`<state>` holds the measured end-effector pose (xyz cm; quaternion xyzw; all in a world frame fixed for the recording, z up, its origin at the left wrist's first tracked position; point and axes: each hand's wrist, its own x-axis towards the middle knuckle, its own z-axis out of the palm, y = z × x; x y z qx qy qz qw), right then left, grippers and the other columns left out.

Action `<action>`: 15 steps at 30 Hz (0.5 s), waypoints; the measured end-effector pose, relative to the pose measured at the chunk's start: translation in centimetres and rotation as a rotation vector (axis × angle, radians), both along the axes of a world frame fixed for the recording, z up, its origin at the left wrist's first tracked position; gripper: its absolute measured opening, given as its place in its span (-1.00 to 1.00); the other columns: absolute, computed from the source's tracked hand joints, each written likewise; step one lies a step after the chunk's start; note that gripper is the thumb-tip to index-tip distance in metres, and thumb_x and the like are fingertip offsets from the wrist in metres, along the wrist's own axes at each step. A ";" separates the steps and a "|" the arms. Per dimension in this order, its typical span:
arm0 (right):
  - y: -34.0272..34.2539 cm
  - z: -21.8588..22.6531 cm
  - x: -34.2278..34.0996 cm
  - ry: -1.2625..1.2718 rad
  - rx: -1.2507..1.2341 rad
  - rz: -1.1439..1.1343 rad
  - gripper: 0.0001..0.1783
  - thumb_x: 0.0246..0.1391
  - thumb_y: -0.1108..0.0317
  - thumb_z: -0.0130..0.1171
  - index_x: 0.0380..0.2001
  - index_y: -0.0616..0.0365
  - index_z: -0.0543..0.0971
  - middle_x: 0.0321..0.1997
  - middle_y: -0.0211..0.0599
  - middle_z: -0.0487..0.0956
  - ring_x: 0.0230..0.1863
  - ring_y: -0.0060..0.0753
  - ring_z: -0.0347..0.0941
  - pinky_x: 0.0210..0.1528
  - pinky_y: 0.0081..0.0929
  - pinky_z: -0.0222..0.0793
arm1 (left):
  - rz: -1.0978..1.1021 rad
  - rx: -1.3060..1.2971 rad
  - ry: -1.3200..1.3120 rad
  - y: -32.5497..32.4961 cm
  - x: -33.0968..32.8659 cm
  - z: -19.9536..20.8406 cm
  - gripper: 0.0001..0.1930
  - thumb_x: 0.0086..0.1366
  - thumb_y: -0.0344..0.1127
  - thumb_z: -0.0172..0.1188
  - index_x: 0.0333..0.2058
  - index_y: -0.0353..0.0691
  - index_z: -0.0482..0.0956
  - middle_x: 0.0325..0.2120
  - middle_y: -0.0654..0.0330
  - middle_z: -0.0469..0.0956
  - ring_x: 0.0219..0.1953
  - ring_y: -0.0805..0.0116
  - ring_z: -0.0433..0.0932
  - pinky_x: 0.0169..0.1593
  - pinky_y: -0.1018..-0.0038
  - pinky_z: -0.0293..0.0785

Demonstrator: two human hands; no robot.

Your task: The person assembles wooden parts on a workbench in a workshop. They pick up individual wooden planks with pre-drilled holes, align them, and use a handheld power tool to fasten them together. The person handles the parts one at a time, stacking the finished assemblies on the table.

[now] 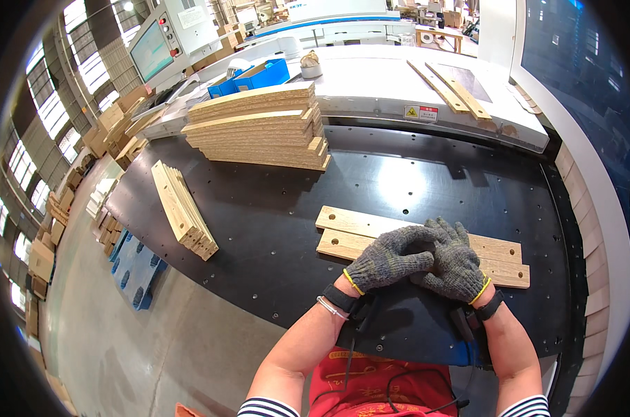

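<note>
Two wooden boards (362,222) lie side by side on one black table (273,229), partly under the gloved left hand (391,258) and right hand (457,260). The two hands are together, the left's fingers against the right; whether either presses the wood, I cannot tell. A sideways push from either could shove the boards askew. Farther out are one bundle of strips (183,208), one stack of planks (256,132), and two slats (438,86) on the white machine (370,76).
</note>
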<state>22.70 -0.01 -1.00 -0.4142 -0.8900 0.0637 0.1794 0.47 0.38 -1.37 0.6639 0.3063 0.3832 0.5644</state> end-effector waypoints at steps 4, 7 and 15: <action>0.1 -0.3 0.2 -0.016 0.008 -0.006 -0.06 0.04 -0.24 0.39 0.41 -0.05 0.40 0.49 0.11 0.35 0.55 0.31 0.15 0.57 0.39 -0.19 | 0.012 0.011 0.017 -0.1 0.1 0.4 -0.42 0.36 -0.27 0.42 0.29 -0.32 0.48 0.15 0.08 0.64 0.20 0.30 0.57 0.32 0.33 0.46; 0.2 -0.4 0.2 -0.027 0.009 0.000 -0.06 0.04 -0.24 0.39 0.40 -0.04 0.40 0.49 0.12 0.34 0.55 0.32 0.16 0.58 0.38 -0.19 | 0.019 0.018 0.038 -0.3 0.0 0.9 -0.42 0.36 -0.26 0.42 0.28 -0.32 0.49 0.14 0.08 0.64 0.20 0.30 0.57 0.32 0.33 0.47; 0.1 -0.2 0.2 -0.012 0.008 -0.008 -0.06 0.04 -0.25 0.38 0.39 -0.02 0.41 0.49 0.13 0.34 0.54 0.33 0.17 0.57 0.38 -0.17 | 0.009 -0.007 0.007 -0.2 0.1 0.6 -0.42 0.37 -0.25 0.42 0.28 -0.32 0.50 0.13 0.09 0.64 0.18 0.30 0.57 0.31 0.34 0.47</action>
